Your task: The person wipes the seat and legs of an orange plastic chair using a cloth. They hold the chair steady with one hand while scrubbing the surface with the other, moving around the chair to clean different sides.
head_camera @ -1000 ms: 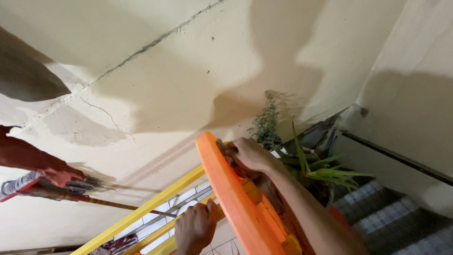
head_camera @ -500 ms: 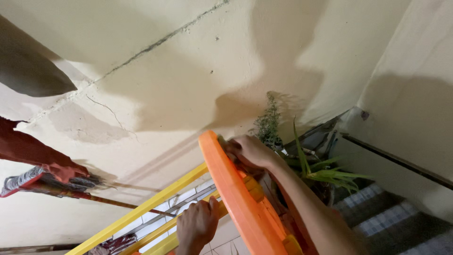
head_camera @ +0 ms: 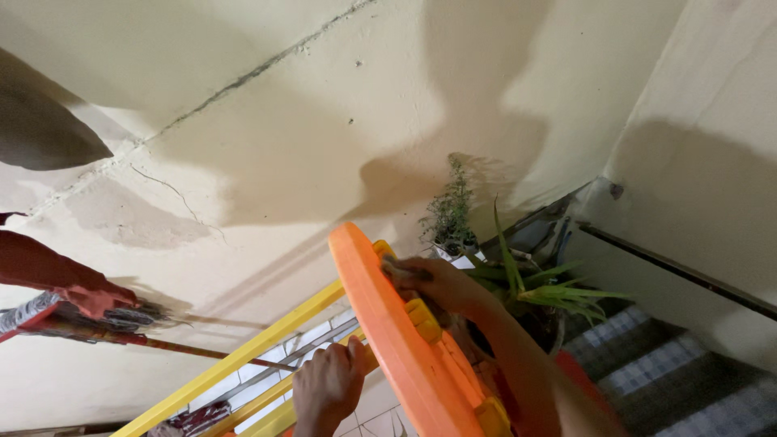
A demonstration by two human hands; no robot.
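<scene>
Right fingers: curled over the far edge of the orange plastic top [head_camera: 396, 332] of a stepladder, closed on it; the right hand [head_camera: 433, 283] lies knuckles up, its forearm running down to 5 o'clock.
Left fingers: wrapped around a yellow rail [head_camera: 243, 356] just left of the orange top, closed on it; the left hand [head_camera: 328, 388] sits at 6 o'clock, back toward the camera.
Orange top: smooth moulded plastic, long with a rounded end, slanting from centre to 5 o'clock, with small yellow clips along it.
Yellow rail: straight, glossy, running from 7 o'clock up to the orange top.
Pots: near the right hand at 2 o'clock, a pale pot holding a thin feathery plant [head_camera: 449, 210]; beside it a spiky green plant [head_camera: 542, 287].
Wall: rough cream plaster [head_camera: 324, 121] with a long crack.
</scene>
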